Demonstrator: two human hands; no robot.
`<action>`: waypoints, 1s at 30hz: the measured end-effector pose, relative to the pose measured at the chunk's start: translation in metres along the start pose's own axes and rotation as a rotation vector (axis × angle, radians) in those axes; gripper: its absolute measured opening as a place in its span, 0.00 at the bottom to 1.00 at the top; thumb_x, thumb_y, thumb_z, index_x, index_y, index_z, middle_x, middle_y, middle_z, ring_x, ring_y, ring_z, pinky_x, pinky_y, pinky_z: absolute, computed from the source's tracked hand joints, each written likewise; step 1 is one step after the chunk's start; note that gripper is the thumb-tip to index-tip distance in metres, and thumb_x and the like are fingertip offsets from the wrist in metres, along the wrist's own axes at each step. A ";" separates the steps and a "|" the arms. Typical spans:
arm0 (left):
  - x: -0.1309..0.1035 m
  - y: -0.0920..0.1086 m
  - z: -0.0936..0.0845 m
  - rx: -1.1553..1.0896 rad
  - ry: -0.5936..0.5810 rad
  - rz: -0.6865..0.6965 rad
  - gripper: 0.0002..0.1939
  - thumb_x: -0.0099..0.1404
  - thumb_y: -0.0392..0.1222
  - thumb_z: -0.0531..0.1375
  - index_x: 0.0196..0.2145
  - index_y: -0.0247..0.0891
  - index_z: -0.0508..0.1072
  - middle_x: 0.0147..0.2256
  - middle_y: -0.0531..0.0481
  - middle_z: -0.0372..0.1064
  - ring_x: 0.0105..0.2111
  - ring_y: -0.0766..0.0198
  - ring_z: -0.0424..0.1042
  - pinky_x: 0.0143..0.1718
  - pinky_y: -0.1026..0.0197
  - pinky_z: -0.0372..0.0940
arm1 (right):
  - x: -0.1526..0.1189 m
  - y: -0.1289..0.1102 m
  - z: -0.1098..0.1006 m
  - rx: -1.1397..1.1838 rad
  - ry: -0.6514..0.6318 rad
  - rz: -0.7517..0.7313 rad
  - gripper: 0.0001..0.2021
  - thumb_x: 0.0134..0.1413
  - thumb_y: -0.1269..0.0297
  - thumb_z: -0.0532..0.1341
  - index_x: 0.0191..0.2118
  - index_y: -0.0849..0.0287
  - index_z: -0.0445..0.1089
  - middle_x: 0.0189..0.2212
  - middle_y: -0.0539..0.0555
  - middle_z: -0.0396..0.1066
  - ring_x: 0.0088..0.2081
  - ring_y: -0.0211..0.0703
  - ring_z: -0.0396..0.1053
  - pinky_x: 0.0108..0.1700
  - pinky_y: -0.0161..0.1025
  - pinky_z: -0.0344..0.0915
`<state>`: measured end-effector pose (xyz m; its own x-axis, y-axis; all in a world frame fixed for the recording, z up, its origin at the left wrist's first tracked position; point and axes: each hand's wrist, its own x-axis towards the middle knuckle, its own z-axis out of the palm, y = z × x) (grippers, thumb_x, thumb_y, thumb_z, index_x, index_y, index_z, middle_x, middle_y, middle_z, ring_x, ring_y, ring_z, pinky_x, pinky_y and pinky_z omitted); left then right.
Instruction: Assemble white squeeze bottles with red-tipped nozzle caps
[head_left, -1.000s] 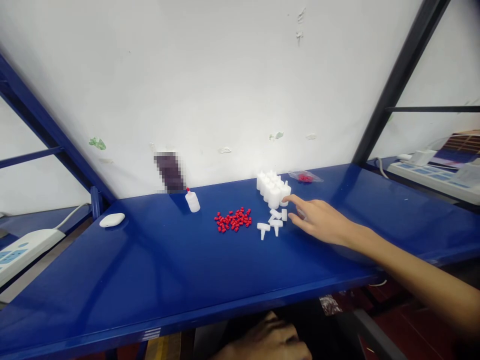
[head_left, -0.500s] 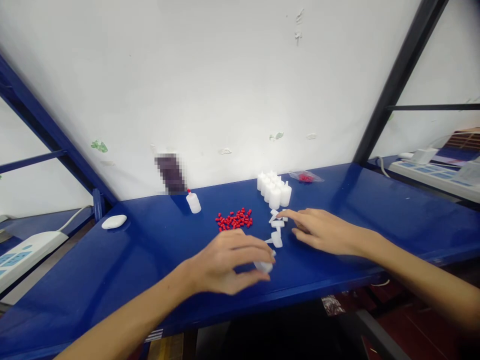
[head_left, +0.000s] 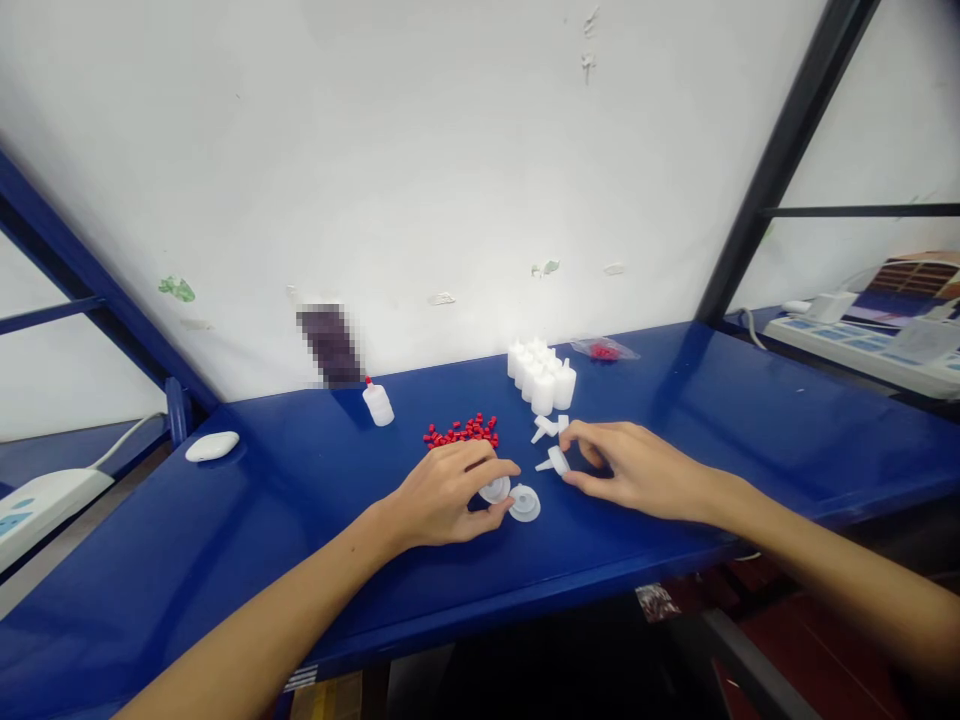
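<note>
My left hand (head_left: 457, 495) has its thumb and fingers around a clear round cap (head_left: 495, 488). Right beside it, a second round cap (head_left: 525, 504) rests on the blue table (head_left: 337, 570). My right hand (head_left: 637, 470) pinches a white nozzle cap (head_left: 556, 460) at the table surface, its tip pointing left. Just behind are more white nozzle caps (head_left: 545, 429). Small red caps (head_left: 463, 432) are scattered behind my left hand. Farther back, several white bottles (head_left: 543, 385) stand in a tight group.
One white bottle with a red tip (head_left: 378, 404) stands at the back left. A white oval case (head_left: 212, 446) lies near the left edge. A clear bag of red caps (head_left: 604, 350) is by the wall. Power strips (head_left: 52, 505) are at the left and right.
My left hand has moved left and up with a round cap, and another round cap now shows beside it. My right hand has gone from a pointing pose to a pinch on a nozzle cap.
</note>
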<state>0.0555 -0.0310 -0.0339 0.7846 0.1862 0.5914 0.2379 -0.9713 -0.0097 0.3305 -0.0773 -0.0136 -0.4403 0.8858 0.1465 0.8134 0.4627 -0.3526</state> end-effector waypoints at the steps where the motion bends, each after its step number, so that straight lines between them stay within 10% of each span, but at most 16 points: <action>1: -0.001 0.000 0.000 0.002 0.006 -0.020 0.12 0.66 0.42 0.60 0.46 0.36 0.72 0.33 0.47 0.74 0.31 0.64 0.70 0.35 0.59 0.62 | 0.001 0.000 0.001 0.007 0.010 0.010 0.17 0.60 0.52 0.59 0.50 0.55 0.67 0.28 0.49 0.67 0.28 0.41 0.65 0.31 0.37 0.57; 11: -0.005 -0.001 -0.005 -0.051 0.101 -0.249 0.13 0.64 0.45 0.63 0.44 0.38 0.70 0.38 0.50 0.79 0.34 0.63 0.76 0.44 0.54 0.59 | -0.004 -0.022 0.002 0.062 0.137 -0.100 0.15 0.60 0.57 0.60 0.51 0.55 0.67 0.44 0.56 0.72 0.38 0.45 0.71 0.40 0.42 0.67; 22: -0.011 -0.011 -0.003 -0.106 0.128 -0.180 0.10 0.65 0.38 0.59 0.45 0.36 0.70 0.37 0.47 0.74 0.35 0.63 0.73 0.38 0.61 0.68 | 0.007 -0.065 0.031 -0.243 0.300 -0.358 0.14 0.64 0.62 0.55 0.52 0.58 0.69 0.34 0.53 0.75 0.26 0.39 0.70 0.27 0.37 0.56; 30: -0.010 -0.016 -0.010 -0.051 0.221 -0.332 0.09 0.65 0.33 0.52 0.42 0.36 0.69 0.35 0.48 0.66 0.33 0.63 0.66 0.37 0.60 0.65 | 0.034 -0.066 0.020 -0.379 0.240 -0.116 0.19 0.68 0.52 0.51 0.53 0.58 0.67 0.36 0.57 0.78 0.29 0.47 0.74 0.25 0.37 0.50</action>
<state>0.0384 -0.0189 -0.0318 0.5265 0.4600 0.7150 0.4246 -0.8709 0.2476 0.2538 -0.0781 -0.0042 -0.4728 0.7897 0.3909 0.8650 0.5006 0.0349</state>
